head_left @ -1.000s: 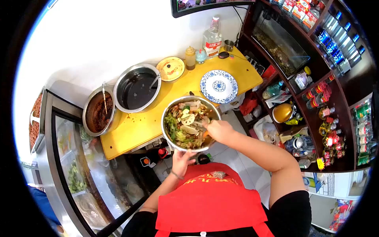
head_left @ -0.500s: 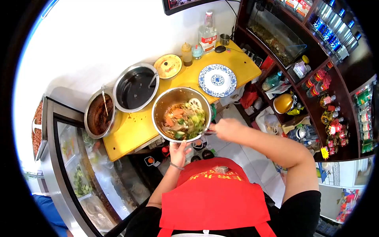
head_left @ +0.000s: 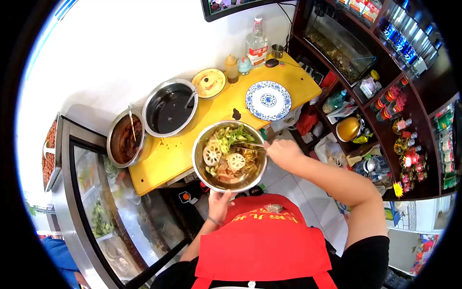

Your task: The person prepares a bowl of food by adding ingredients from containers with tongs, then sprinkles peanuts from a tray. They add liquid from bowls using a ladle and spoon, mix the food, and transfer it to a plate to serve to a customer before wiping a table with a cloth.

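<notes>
A steel bowl (head_left: 196, 161) full of mixed food, with lotus root slices (head_left: 236, 162) and green vegetables (head_left: 228, 137), is held at the table's front edge. My left hand (head_left: 220, 206) grips its near rim from below. In my right hand (head_left: 284, 153), at the bowl's right side, is a metal utensil (head_left: 252, 146) whose far end lies among the food; its exact kind is hard to make out. Behind the bowl, a blue and white plate (head_left: 268, 100) rests on the yellow table (head_left: 159, 166).
Left of the bowl stand a pot of dark liquid (head_left: 168, 108) and a pot of red-brown sauce (head_left: 127, 137). A yellow lid (head_left: 209, 83), squeeze bottle (head_left: 231, 70) and large bottle (head_left: 256, 43) line the wall. Shelves (head_left: 385, 103) rise at right; a glass-topped case (head_left: 103, 207) is at left.
The food has been turned over, with lotus slices and greens now in other places. My right hand and the utensil have moved slightly up and right, and the bowl sits a little lower and right.
</notes>
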Available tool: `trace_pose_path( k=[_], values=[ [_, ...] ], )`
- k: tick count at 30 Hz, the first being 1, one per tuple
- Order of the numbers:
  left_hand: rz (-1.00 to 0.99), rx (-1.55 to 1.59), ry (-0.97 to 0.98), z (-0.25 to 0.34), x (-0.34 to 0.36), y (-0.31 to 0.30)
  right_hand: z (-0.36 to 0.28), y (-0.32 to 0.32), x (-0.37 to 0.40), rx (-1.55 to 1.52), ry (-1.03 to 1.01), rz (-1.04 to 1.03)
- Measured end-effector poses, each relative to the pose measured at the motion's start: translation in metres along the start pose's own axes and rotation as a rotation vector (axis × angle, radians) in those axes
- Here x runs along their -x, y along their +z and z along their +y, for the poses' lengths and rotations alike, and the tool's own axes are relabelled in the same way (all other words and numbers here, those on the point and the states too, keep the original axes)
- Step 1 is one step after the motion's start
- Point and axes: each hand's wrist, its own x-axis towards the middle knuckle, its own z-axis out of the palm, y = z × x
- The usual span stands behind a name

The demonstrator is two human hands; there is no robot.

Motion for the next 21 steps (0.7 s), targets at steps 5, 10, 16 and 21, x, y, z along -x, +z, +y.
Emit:
trace_pose_path(
  k=[5,10,16,21],
  values=[
    [0.029,0.012,0.075,-0.019,-0.059,-0.013,-0.003,0.001,0.010,-0.170,-0.176,-0.017],
    [-0.030,-0.110,-0.007,-0.002,-0.018,-0.010,0.015,0.013,-0.004,-0.067,-0.030,-0.046],
    [0.059,-0.024,0.095,-0.006,-0.051,-0.006,-0.011,0.005,0.005,-0.235,-0.124,-0.140],
    [-0.007,-0.175,-0.009,0.007,-0.011,0.000,0.022,-0.014,0.006,-0.099,-0.002,-0.107]
  ],
)
